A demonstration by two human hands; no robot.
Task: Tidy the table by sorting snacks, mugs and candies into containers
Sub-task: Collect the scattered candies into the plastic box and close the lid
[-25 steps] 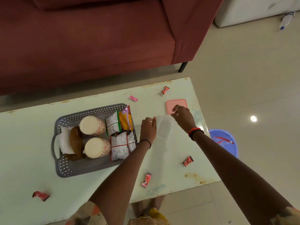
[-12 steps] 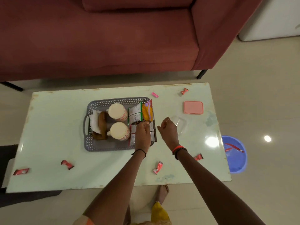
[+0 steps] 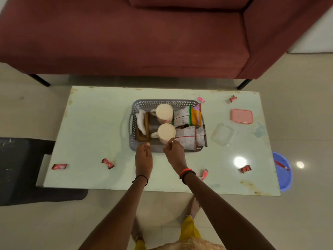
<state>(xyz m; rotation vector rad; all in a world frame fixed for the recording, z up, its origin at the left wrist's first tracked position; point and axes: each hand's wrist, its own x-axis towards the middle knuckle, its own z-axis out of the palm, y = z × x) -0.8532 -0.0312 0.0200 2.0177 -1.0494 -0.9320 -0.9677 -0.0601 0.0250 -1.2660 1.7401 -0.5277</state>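
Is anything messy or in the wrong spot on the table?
Yes. Wrapped candies lie scattered loose on the table, like one at the near left and one at the far right. The clear container sits open and looks empty, its pink lid lying apart.

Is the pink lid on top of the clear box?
No, the pink lid lies by itself on the table, apart from the clear box.
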